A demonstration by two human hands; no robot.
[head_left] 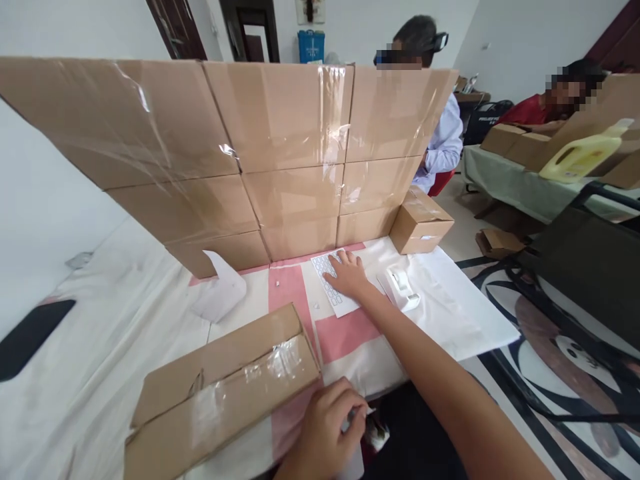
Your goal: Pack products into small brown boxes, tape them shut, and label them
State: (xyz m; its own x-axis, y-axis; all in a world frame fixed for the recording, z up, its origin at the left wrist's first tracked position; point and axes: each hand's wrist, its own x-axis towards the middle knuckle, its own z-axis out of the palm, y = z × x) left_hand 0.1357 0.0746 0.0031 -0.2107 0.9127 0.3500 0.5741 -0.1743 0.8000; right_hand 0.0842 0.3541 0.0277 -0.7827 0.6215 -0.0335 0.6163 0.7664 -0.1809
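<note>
I'm watching a printed sheet [345,307] with rows of small outlined shapes; it lies flat on the pink-and-white cloth [345,337]. My right hand [349,273] rests on it, fingers apart, palm down, covering part of the print. Just right of the sheet I see a white tape dispenser [400,290]. Nearer to me than the sheet, my left hand [327,423] is curled, thumb towards fingertips; something pale shows there, but I can't tell what it is or how firmly it's gripped. Left of the sheet stands a curled piece of paper [223,293], and nearer, on that side, a taped carton [225,393]. Directly behind the sheet rises a cardboard wall [295,133]; behind it to the right sits a small box [420,223]. Farther beyond the sheet, I make out a person in a pale shirt [445,143].
</note>
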